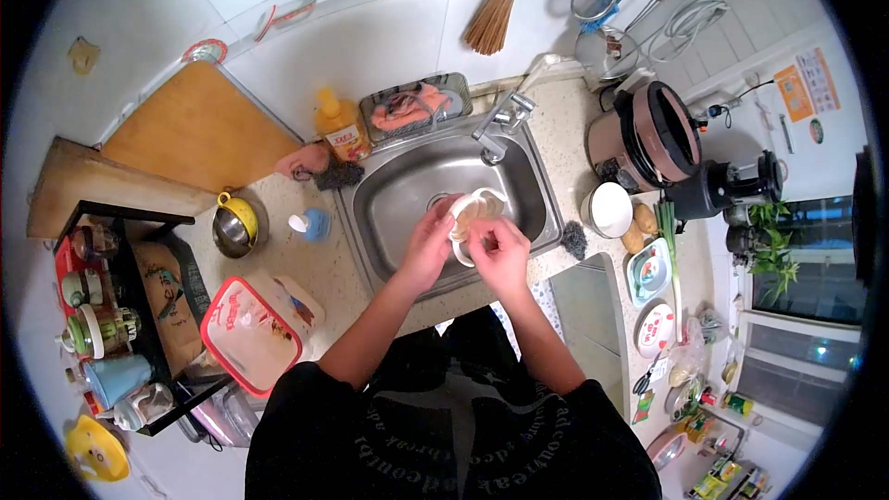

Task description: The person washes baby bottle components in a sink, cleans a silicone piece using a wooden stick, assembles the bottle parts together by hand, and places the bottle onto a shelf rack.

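Observation:
A small white cup-like container [480, 209] with a pale brownish inside is held over the steel sink [389, 187]. My left hand [430, 243] grips its left side, fingers wrapped round the wall. At its right lower edge is my right hand [500, 252], with the fingers bent and pinched together at the opening; whatever they hold is too small to make out. A white curved rim shows between and below the hands. Above and to the right of them stands the faucet [500, 130].
Behind the sink are a wire basket [417, 106] with a pink cloth and a yellow soap bottle [343, 125]. Left are a metal bowl [234, 230] and a red-rimmed container [250, 335]. Right are a white bowl [609, 210], potatoes [639, 229], a scouring pad [574, 241] and a cooker [653, 134].

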Action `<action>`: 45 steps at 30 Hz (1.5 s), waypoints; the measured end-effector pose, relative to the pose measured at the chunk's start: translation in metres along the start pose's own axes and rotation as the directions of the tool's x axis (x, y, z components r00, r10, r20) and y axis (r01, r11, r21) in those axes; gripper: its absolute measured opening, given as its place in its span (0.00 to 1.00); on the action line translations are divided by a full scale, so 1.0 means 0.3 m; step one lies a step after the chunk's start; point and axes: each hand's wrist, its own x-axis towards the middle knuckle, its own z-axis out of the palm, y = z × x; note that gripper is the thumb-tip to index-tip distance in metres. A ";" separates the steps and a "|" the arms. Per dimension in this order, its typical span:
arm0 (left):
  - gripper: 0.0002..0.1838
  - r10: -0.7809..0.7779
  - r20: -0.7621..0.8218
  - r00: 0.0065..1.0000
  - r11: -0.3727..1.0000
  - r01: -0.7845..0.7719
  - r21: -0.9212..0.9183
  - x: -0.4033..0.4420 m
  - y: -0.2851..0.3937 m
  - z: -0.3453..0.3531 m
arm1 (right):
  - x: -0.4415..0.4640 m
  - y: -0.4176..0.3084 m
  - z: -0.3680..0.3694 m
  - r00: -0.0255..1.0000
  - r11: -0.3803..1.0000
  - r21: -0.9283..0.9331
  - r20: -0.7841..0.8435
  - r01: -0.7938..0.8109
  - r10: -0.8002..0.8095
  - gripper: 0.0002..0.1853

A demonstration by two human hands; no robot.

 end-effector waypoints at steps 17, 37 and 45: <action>0.24 0.033 -0.064 0.997 0.999 -0.032 0.018 -0.007 -0.027 0.010 | 0.002 0.003 0.028 0.999 0.999 0.019 -0.011 -0.033 0.034 0.05; 0.25 0.153 -0.017 0.988 0.889 -0.131 0.439 0.018 0.040 -0.025 | 0.038 0.027 0.061 0.996 0.998 -0.064 0.087 -0.022 0.028 0.09; 0.27 0.078 -0.070 0.994 0.981 -0.064 0.183 0.027 0.057 -0.002 | 0.060 -0.002 0.025 0.991 0.987 -0.097 0.030 0.132 -0.129 0.11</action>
